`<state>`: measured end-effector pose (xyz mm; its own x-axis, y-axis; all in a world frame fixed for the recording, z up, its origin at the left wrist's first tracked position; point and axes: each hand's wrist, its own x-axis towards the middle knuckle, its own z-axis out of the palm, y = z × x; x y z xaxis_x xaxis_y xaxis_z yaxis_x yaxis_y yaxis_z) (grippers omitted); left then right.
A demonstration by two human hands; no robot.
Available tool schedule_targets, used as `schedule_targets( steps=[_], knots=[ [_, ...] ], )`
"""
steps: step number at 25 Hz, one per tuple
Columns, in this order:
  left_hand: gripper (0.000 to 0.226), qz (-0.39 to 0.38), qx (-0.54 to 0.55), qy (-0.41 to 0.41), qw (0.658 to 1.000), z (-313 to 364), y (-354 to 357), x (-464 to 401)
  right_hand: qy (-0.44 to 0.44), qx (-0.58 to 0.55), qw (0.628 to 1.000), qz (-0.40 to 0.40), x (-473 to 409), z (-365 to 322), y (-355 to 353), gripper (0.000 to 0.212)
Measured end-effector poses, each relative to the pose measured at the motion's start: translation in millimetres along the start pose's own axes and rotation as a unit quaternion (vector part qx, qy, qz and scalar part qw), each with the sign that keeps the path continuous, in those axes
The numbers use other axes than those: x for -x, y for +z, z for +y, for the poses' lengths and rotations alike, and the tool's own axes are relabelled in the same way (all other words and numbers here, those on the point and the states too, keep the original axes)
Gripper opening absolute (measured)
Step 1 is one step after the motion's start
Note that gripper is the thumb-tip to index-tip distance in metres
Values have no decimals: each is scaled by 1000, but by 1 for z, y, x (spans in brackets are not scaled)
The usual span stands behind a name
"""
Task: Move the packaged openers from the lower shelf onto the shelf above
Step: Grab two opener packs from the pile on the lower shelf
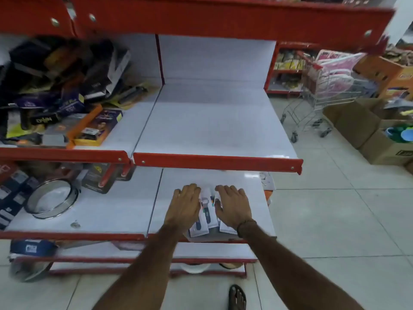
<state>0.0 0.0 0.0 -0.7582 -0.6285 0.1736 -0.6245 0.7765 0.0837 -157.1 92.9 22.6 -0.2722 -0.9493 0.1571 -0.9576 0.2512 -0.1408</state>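
A small pile of packaged openers point(206, 211) in white cards lies near the front of the lower shelf point(245, 186). My left hand point(185, 205) rests flat on the pile's left side, fingers spread. Over the right side of the pile lies my right hand point(233, 205), palm down, a dark band on its wrist. Both hands cover most of the packs; whether they grip any pack cannot be told. The shelf above point(212, 121) is a white board with a red front rail point(216, 162), directly over the hands.
Dark and orange boxed goods point(67, 97) crowd the upper shelf's left bay. A round metal sieve point(52, 199) and boxes sit left on the lower shelf. A shopping cart point(319, 92) and cardboard boxes point(368, 130) stand on the tiled floor to the right. A sandalled foot point(237, 297) is below.
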Motion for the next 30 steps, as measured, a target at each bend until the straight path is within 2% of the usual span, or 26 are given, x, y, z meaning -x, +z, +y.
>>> schedule_targets(
  steps=[2,5,7,10,13,17,20,24,27,30],
  knots=[
    [60,-83,16,-87,993,-11,23,-8,5,-26,995,-92,-21,1,20,55],
    [77,-178,8,-121,977,-33,51,-24,-25,-26,982,-188,-59,5,50,74],
    [78,-191,37,-113,974,-38,56,-36,-45,6,970,-240,-79,7,64,81],
    [67,-190,46,-111,974,-43,53,-52,-55,37,945,-320,-104,8,73,82],
    [57,-185,50,-128,973,-45,49,-57,-60,53,961,-265,-107,10,71,68],
    [62,-227,75,-127,963,-39,44,-61,-45,48,976,-209,-101,15,54,50],
    [59,-191,80,-111,972,-31,40,-60,-11,4,982,-188,-85,16,39,46],
    [69,-200,116,-101,968,-22,33,-56,38,-39,986,-159,-64,6,24,40],
    [65,-185,100,-84,974,-18,30,-61,61,-83,984,-143,-58,3,18,38],
    [65,-162,111,-109,975,-14,20,-61,89,-125,978,-144,-49,2,15,36]
  ],
)
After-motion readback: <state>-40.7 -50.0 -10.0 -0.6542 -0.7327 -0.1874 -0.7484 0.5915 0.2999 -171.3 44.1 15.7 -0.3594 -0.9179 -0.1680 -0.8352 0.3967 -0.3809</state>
